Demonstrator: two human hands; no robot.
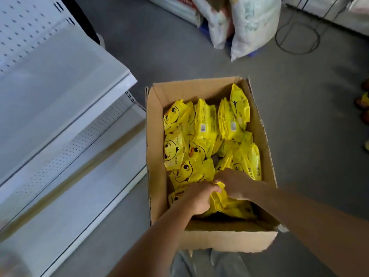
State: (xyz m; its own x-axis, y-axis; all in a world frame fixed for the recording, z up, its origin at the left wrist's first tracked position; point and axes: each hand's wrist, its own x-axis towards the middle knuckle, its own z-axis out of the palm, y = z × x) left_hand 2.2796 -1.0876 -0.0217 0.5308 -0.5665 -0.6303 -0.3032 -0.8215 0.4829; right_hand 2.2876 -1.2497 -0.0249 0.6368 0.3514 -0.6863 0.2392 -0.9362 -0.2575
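An open cardboard box (157, 148) stands on the grey floor in front of me, filled with several yellow packets printed with a duck face (175, 116). Both my hands reach into its near end. My left hand (197, 198) curls its fingers round yellow packets (231, 206) lying at the box's near side. My right hand (233, 182) grips the same bunch of packets from the right, its fingers hidden among them. The two hands almost touch.
White metal shop shelves (65, 124) with perforated back panels stand to the left of the box. Large white sacks (251, 27) lean at the far side, next to a black wire loop (297, 39) on the floor. Someone's feet (364, 108) show at the right edge.
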